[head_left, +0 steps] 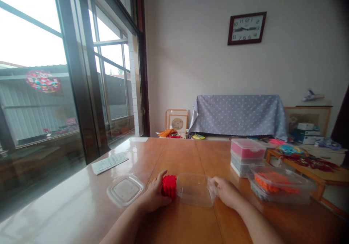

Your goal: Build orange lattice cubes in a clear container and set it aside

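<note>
A clear plastic box (195,188) lies on its side on the wooden table (180,156), its open mouth toward the left. A red ridged block-like thing (169,186) sits at that mouth. My left hand (154,196) is curled around the red thing, fingers wrapped over its left side. My right hand (227,192) grips the right end of the clear box. A clear plastic lid (124,189) lies flat on the table just left of my left hand.
Stacked lidded boxes with pink and grey contents (247,156) and a box of orange pieces (278,183) stand at the right. A printed paper sheet (109,163) lies at the left near the window. A low side table with clutter (308,164) stands beyond the right edge.
</note>
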A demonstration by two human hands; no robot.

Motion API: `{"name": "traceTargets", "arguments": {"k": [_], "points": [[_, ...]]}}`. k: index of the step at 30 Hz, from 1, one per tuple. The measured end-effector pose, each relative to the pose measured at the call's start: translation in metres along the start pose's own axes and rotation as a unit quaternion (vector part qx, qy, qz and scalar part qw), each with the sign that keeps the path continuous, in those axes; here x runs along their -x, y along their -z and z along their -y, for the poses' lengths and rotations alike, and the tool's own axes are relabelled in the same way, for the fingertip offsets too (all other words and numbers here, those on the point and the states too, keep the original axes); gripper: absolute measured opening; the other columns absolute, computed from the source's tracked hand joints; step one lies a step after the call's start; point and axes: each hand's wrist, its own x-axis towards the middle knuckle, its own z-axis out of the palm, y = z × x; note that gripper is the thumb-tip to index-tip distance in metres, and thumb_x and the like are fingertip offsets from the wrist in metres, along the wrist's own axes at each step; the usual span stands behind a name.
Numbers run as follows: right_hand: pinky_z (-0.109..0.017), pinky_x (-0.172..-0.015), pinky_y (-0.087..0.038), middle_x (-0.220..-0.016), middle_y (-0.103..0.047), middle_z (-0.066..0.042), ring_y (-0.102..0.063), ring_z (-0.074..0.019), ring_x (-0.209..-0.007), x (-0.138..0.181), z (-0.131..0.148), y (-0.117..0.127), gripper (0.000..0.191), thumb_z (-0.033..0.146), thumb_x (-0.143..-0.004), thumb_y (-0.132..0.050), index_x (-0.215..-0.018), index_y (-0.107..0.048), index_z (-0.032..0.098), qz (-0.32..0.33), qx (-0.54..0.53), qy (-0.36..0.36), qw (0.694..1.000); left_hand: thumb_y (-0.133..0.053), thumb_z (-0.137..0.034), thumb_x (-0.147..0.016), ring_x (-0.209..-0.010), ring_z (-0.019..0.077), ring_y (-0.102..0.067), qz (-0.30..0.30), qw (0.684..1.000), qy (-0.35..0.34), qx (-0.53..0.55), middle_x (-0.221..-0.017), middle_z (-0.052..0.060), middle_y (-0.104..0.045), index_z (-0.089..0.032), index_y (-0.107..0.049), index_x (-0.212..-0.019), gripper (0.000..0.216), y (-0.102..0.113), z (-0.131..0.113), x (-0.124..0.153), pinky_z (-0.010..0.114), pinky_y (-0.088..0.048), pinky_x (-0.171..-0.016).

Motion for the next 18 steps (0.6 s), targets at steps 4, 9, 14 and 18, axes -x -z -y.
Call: {"name": "traceTargets", "arguments": {"k": [4,9,14,18], "points": [[-0.027,-0.070,-0.045,-0.088,-0.080,-0.004,-0.069,-0.0218,-0.081,-0.003,-0.008,-0.001,0.024,0.041,-0.084,-0.063,-0.091,-0.074,0.022,0.008,-0.011,0.007,1.000,-0.079,-0.025,-0.063,-0.135,0.0329,-0.048,-0.007,1.000,-0.010,0.003,-0.149,0.017,-0.050,-0.017,-0.022,-0.161,0.114,-0.002,0.005,-0.001,0.044,-0.034,-0.116],[-0.026,-0.070,-0.044,-0.089,-0.079,-0.004,-0.069,-0.0214,-0.082,-0.010,-0.018,0.000,0.022,0.038,-0.086,-0.058,-0.091,-0.072,0.021,-0.011,-0.014,0.019,1.000,-0.084,-0.030,-0.063,-0.142,0.0340,-0.042,0.000,1.000,-0.015,0.013,-0.157,0.018,-0.042,-0.019,-0.021,-0.162,0.117,-0.001,0.009,0.001,0.045,-0.030,-0.119],[-0.027,-0.060,-0.039,-0.065,-0.065,-0.001,-0.060,-0.0183,-0.064,-0.010,-0.010,0.005,0.040,0.050,-0.097,-0.043,-0.083,-0.067,0.021,-0.058,-0.005,0.008,0.998,-0.085,-0.032,-0.063,-0.146,0.0339,-0.037,0.002,1.000,-0.003,0.021,-0.161,0.017,-0.036,-0.021,-0.020,-0.162,0.118,0.002,0.003,0.005,0.045,-0.029,-0.120],[-0.026,-0.057,-0.039,-0.062,-0.059,0.002,-0.055,-0.0152,-0.056,-0.002,0.007,0.005,0.055,0.069,-0.096,-0.040,-0.075,-0.058,0.021,-0.040,-0.054,-0.011,0.998,-0.083,-0.029,-0.063,-0.145,0.0355,-0.038,0.005,1.000,0.009,-0.003,-0.160,0.021,-0.034,-0.016,-0.021,-0.162,0.117,0.002,-0.004,0.007,0.047,-0.028,-0.120]]}}
